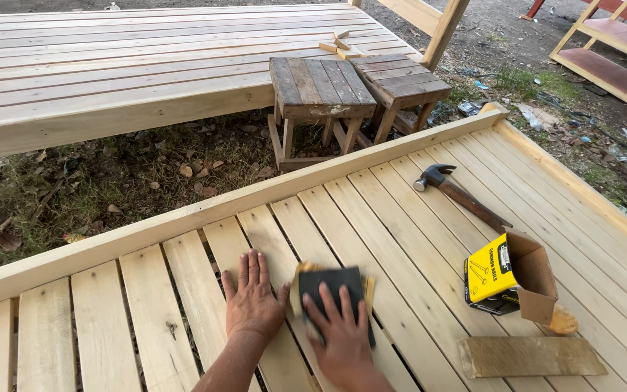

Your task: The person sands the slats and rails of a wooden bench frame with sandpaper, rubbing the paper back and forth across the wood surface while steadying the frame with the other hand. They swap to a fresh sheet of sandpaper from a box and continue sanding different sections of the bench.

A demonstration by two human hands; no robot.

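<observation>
Outdoors on the slatted wooden platform (400, 218) my right hand (339, 330) pressed flat, fingers spread, on the dark sanding block (332, 287) beside my open, braced left hand (253, 297), and I judged it might catch a slat gap.

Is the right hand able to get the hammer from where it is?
Probably yes. The right hand presses a dark sanding pad, and the hammer lies farther off to its right on the slats with nothing between them, though it looks like a stretch.

Hidden: sandpaper (332, 287) partly under my right hand (342, 337); my forearms cut off by bottom edge; nail box (489, 272) contents unseen
</observation>
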